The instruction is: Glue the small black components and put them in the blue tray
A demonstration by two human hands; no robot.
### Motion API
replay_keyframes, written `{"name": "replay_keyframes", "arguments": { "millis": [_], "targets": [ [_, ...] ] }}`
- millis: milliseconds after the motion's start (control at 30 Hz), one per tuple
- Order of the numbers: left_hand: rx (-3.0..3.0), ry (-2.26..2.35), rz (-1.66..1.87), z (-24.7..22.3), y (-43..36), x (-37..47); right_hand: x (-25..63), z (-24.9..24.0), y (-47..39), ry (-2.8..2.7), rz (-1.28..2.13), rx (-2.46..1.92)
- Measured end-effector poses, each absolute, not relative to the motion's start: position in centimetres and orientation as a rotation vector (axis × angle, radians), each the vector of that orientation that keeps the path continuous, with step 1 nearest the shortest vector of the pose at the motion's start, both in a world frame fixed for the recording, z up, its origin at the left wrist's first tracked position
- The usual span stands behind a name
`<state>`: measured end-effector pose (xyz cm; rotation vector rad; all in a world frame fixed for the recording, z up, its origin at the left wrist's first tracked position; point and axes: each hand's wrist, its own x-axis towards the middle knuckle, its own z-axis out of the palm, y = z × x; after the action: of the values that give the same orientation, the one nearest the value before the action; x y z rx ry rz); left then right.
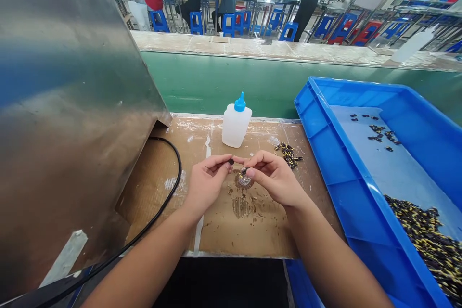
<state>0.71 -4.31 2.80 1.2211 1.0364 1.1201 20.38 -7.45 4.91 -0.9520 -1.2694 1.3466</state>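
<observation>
Over the cardboard-covered bench, my left hand (207,180) pinches a small black piece (231,161) between thumb and fingertips. My right hand (279,180) is closed in a pinch on a small dark-and-yellow piece (244,171), partly hidden by the fingers, with one finger stretched toward the left hand's piece. Just below the fingertips is a small clear round dish (244,181) on a wet patch. A white squeeze bottle (236,127) with a blue nozzle cap stands upright behind the hands. Right of it lies a loose pile of black-and-yellow pieces (288,155).
A large blue bin (346,173) at right holds many black-and-yellow pieces (426,236). On the left rises a metal housing (72,106), with a black cable (179,163) curving over the bench. Beyond the green panel (216,82), several people work at tables among blue stools.
</observation>
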Motion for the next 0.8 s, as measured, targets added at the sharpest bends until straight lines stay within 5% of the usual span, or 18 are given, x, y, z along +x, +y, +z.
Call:
{"name": "replay_keyframes", "arguments": {
  "millis": [400,800],
  "targets": [
    [1.054,1.024,1.233,2.4,-4.5,1.1,20.4,4.6,-7.3,-1.294,1.363,-0.906],
    [1.601,1.082,1.395,2.3,-4.7,-0.1,20.2,3.2,-7.2,-1.169,1.439,-0.862]
  ]
}}
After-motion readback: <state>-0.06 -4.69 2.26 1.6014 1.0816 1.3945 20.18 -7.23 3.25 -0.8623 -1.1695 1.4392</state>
